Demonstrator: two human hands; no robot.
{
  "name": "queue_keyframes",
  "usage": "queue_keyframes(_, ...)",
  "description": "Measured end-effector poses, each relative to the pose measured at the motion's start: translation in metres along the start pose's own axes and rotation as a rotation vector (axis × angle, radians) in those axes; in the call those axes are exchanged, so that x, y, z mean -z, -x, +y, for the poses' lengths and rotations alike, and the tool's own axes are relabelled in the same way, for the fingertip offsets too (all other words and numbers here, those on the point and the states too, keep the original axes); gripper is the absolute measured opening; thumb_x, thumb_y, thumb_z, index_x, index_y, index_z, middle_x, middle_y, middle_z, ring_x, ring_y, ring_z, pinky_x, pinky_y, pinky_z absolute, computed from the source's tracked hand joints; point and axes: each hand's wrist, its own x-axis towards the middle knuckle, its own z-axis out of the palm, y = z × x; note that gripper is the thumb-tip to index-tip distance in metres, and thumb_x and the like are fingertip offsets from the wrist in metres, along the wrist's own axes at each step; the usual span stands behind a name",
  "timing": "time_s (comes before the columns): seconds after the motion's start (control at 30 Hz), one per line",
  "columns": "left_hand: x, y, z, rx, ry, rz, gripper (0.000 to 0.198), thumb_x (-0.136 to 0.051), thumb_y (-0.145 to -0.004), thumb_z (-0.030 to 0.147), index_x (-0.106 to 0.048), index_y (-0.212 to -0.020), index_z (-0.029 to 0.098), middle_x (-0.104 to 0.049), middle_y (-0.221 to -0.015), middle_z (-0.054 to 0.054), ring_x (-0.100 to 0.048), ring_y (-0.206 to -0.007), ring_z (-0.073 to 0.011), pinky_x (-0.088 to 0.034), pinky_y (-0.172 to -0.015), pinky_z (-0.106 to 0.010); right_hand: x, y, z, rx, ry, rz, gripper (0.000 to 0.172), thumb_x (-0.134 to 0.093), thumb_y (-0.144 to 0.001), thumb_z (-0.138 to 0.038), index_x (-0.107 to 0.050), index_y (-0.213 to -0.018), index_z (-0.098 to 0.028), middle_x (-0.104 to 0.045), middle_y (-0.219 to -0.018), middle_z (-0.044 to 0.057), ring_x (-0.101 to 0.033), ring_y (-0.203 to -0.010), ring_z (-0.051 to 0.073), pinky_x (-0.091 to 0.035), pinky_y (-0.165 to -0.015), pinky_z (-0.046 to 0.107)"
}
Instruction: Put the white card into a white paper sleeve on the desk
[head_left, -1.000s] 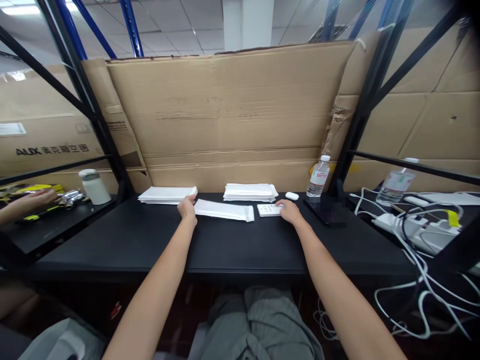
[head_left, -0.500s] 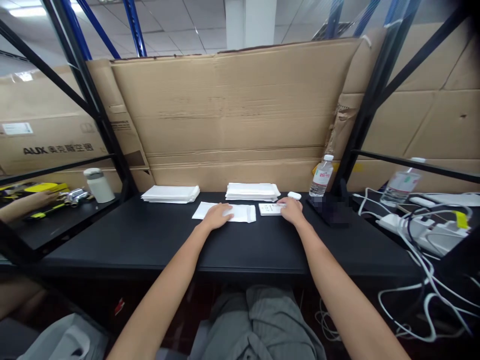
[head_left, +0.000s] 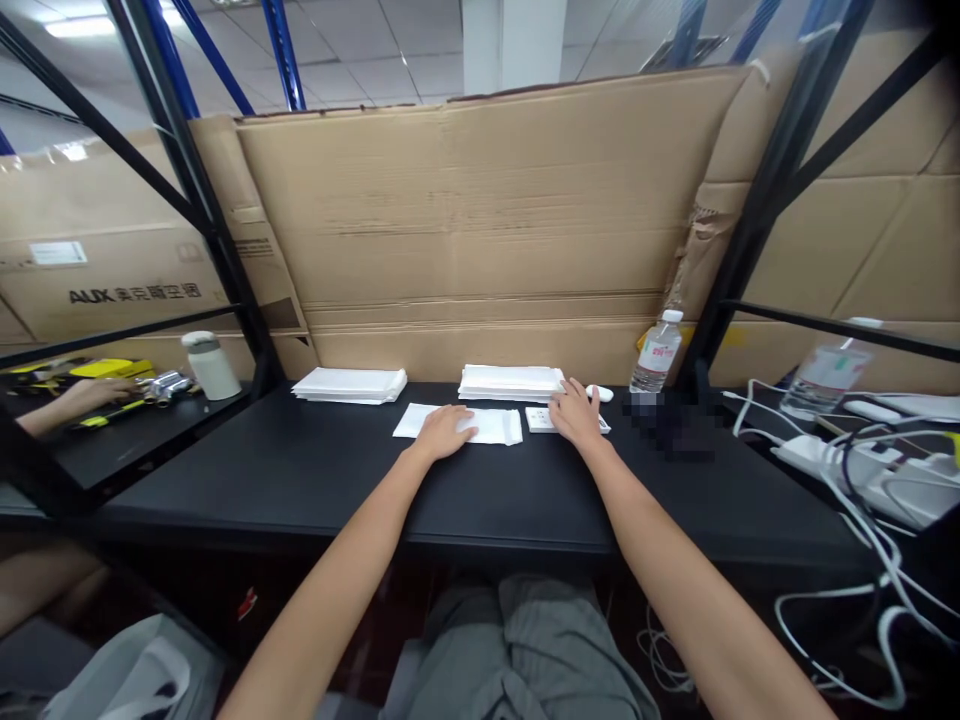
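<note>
As the head camera looks down: a black bench (head_left: 300,480) runs across the view, with both forearms reaching toward its far side.
Left hand (head_left: 446,432): released, palm down and fingers spread on a white paper envelope (head_left: 491,428).
Right hand (head_left: 574,412): open, not clenched, resting on a small white printed card (head_left: 541,420).
Envelope and card: both lie flat at the middle of the bench, the card just right of the envelope.
Far side: a stack of white envelopes (head_left: 510,382) lies just beyond the hands, and a second stack of white envelopes (head_left: 349,385) lies further left.
Right of the hands: a small white oval object (head_left: 600,393) sits just beside the right fingertips, near an upright plastic water bottle (head_left: 656,352) and a pixelated patch too blurred to tell.
Behind: a large cardboard sheet (head_left: 450,210) stands upright along the bench's far edge.
Far right: a power strip (head_left: 817,455) and white cables (head_left: 862,500) lie on a separate surface, beyond them a second water bottle (head_left: 829,370).
Far left: a co-worker's hand (head_left: 94,397) lies near yellow tools (head_left: 105,368) and metal parts (head_left: 165,385) on a separate dark bench, with a white flask (head_left: 211,365) beside them.
</note>
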Motion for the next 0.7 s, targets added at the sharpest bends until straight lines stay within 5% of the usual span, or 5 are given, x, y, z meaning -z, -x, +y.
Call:
queue_keyframes(0.17, 0.001, 0.001, 0.004, -0.007, -0.001, 0.005, 0.049, -0.046, -0.087, 0.052, -0.058, -0.127, 0.026, -0.048, -0.142, -0.005, -0.037, -0.134, -0.03, -0.025, -0.112, -0.048, -0.001, -0.003, -0.001, -0.004, -0.057, -0.01, 0.035, -0.036, -0.09, -0.028, -0.068, -0.097, -0.018, -0.059, -0.127, 0.012, -0.04, -0.129, 0.028, -0.009, -0.111, 0.06)
queue_keyframes(0.4, 0.005, 0.003, 0.014, -0.041, 0.017, 0.096, 0.039, -0.044, -0.089, 0.045, -0.063, -0.116, 0.024, -0.058, -0.13, -0.006, -0.042, -0.128, -0.0273, -0.029, -0.109, -0.046, 0.015, -0.004, -0.012, 0.189, -0.172, 0.203, 0.03, -0.045, -0.085, -0.021, -0.062, -0.108, -0.016, -0.057, -0.123, 0.014, -0.049, -0.119, 0.027, -0.023, -0.111, 0.051)
queue_keyframes(0.53, 0.007, 0.004, 0.017, -0.035, -0.017, 0.07, 0.038, -0.045, -0.088, 0.044, -0.063, -0.115, 0.026, -0.058, -0.128, -0.004, -0.046, -0.123, -0.0276, -0.032, -0.105, -0.046, 0.022, -0.004, -0.021, 0.302, -0.253, 0.282, 0.027, -0.043, -0.083, -0.015, -0.059, -0.105, -0.016, -0.057, -0.112, 0.015, -0.052, -0.109, 0.027, -0.039, -0.098, 0.044)
queue_keyframes(0.7, 0.006, 0.006, 0.018, -0.028, -0.072, 0.068, 0.036, -0.046, -0.087, 0.045, -0.063, -0.114, 0.029, -0.057, -0.127, -0.003, -0.046, -0.119, -0.0296, -0.035, -0.1, -0.048, 0.022, -0.005, -0.024, 0.249, -0.329, 0.31, 0.017, -0.041, -0.082, -0.013, -0.053, -0.092, -0.019, -0.054, -0.093, 0.01, -0.053, -0.089, 0.024, -0.045, -0.081, 0.037)
